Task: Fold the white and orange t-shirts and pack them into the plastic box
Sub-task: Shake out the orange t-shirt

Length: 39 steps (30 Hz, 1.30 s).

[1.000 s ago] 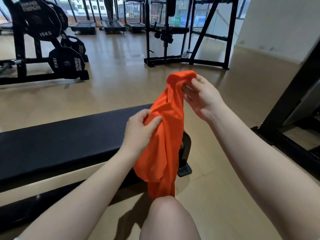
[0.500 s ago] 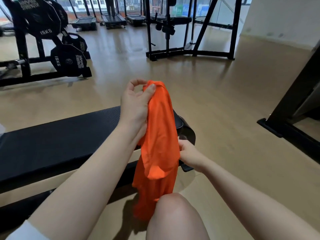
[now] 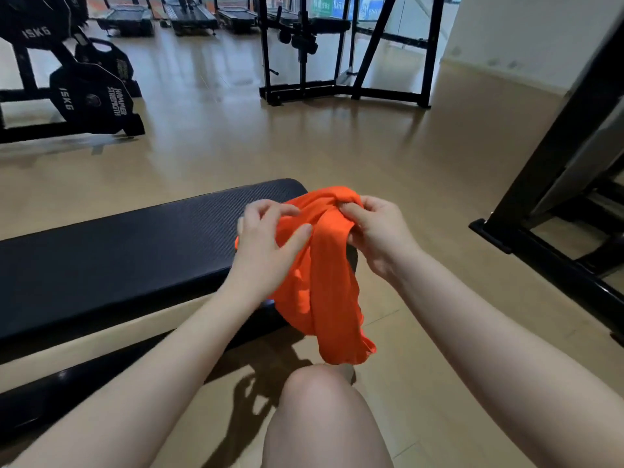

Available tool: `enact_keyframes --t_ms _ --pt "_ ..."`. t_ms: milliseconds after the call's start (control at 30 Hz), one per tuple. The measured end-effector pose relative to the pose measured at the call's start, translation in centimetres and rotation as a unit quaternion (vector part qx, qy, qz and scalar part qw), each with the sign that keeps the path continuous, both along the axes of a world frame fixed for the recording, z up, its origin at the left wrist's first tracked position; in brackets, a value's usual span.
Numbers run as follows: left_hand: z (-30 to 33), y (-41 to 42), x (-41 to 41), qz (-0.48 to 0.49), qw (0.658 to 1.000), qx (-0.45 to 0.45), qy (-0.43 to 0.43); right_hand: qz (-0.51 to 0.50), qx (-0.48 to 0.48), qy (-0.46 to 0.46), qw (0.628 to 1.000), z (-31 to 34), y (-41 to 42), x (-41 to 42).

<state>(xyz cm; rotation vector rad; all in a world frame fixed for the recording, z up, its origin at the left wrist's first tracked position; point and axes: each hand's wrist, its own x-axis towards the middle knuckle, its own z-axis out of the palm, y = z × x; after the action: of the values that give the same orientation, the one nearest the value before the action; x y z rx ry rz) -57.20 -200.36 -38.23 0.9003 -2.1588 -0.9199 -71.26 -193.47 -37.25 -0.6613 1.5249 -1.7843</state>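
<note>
Bright daylight enters from the far windows (image 3: 341, 8), glaring on the floor (image 3: 236, 130). Shadows fall near. Edges bend; hands slightly blurred.

**Materials and finishes**

Bright orange t-shirt (image 3: 324, 271): thin smooth cloth, slight sheen, soft folds. Long black padded bench (image 3: 135, 251): matt upholstery with fine woven, ribbed texture. Tan floor (image 3: 304, 146): smooth wood-look planks, glossy, reflective. Black rack frame (image 3: 347, 92): painted metal, semi-gloss. Black 15KG weight plates (image 3: 87, 99): matt, printed white lettering.

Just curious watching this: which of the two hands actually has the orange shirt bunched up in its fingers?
The right hand: its fingers curl into the bunched top of the orange t-shirt. The left hand only spreads against the cloth.
</note>
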Motion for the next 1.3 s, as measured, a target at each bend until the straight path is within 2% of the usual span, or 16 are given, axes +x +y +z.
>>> enact_keyframes --t_ms 100,267,367,400,467,533,600,733,867,933,967,1000,1067,1133,1267,1300 --pt "-1.7 2.6 -0.6 -0.108 0.993 0.041 -0.006 -0.01 -0.026 -0.048 0.998 1.7 -0.1 -0.1" --pt "-3.5 4.2 -2.6 -0.075 0.997 0.031 -0.003 -0.019 -0.059 -0.079 0.995 3.4 0.1 -0.6" --pt "-2.9 4.9 -3.9 -0.098 0.983 0.144 0.066 -0.045 -0.059 -0.037 0.997 3.0 0.7 -1.7" --pt "-2.3 5.2 -4.4 -0.103 0.964 0.222 0.107 -0.049 -0.046 -0.003 0.998 2.5 1.1 -2.3" --pt "-0.8 5.6 -5.6 -0.115 0.878 0.422 0.196 -0.049 -0.003 0.064 0.997 1.2 2.1 -3.7" --pt "0.6 5.4 -7.2 -0.095 0.805 0.527 0.254 -0.038 0.056 0.109 0.992 -0.1 3.8 -4.4" --pt "1.6 5.1 -8.6 -0.051 0.769 0.565 0.295 0.019 0.094 0.104 0.99 -1.3 5.8 -4.9" --pt "2.4 5.0 -10.9 -0.006 0.743 0.595 0.307 0.107 0.147 0.169 0.969 -3.1 9.6 -5.2" --pt "3.5 4.5 -12.5 -0.004 0.693 0.615 0.376 0.05 0.232 0.283 0.929 -6.0 10.6 -4.9" --pt "4.0 4.2 -13.0 -0.013 0.671 0.615 0.413 -0.002 0.236 0.272 0.933 -7.0 10.7 -5.0" --pt "4.1 4.1 -13.2 -0.019 0.672 0.612 0.416 -0.03 0.223 0.243 0.944 -7.0 10.7 -5.1" --pt "4.1 4.2 -13.3 -0.032 0.698 0.596 0.396 -0.056 0.202 0.208 0.955 -6.6 10.7 -5.2" --pt "3.0 4.9 -12.9 -0.084 0.81 0.509 0.279 -0.101 0.146 0.142 0.974 -5.3 10.5 -5.4" --pt "1.1 5.9 -11.9 -0.122 0.886 0.408 0.184 -0.134 0.108 0.102 0.98 -3.6 10.0 -5.8" --pt "-1.2 7.7 -9.5 -0.188 0.92 0.327 0.107 -0.151 0.063 0.046 0.985 -1.4 8.5 -6.5" --pt "-1.5 7.9 -9.1 -0.203 0.936 0.273 0.089 -0.146 0.051 0.014 0.988 -1.2 8.1 -6.4"
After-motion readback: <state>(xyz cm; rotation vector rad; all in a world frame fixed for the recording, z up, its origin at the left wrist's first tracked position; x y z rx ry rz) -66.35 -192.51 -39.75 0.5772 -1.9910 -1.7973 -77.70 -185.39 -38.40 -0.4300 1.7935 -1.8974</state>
